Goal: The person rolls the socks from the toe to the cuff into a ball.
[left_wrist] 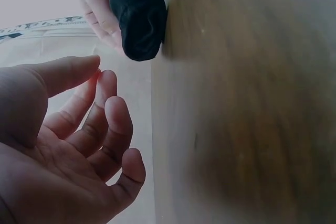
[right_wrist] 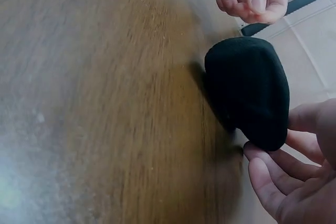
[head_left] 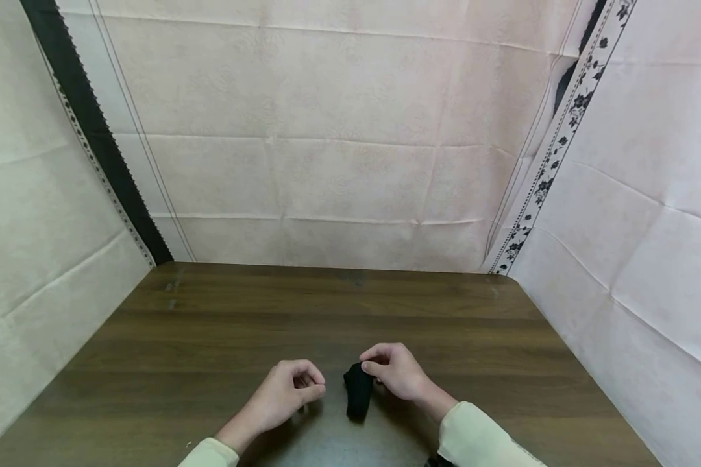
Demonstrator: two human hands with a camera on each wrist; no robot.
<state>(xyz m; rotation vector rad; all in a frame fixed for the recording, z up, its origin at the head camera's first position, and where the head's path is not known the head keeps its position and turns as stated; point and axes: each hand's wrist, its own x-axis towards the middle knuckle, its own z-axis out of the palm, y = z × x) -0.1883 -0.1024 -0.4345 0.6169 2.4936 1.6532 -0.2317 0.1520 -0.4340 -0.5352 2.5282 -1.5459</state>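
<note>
A small, soft bundle of black cloth (head_left: 359,392), sock-like in its rounded, folded shape, stands out against the brown table. My right hand (head_left: 398,372) pinches its far end between thumb and fingers in the head view. From the right wrist, the same bundle (right_wrist: 249,87) looks smooth and bulging, with the right fingers (right_wrist: 273,174) at its lower end. To the left of the bundle, apart from it, my left hand (head_left: 289,391) hovers with loosely bent fingers. The left wrist view shows that hand (left_wrist: 79,140) holding nothing, its thumb close to the index fingertip.
The wood-grain table (head_left: 304,305) meets a pale cloth backdrop (head_left: 350,162) at its far edge. More pale cloth hangs on the left (head_left: 41,246) and right (head_left: 648,227). Something dark (head_left: 438,461) peeks out below the right sleeve (head_left: 479,434) at the bottom edge.
</note>
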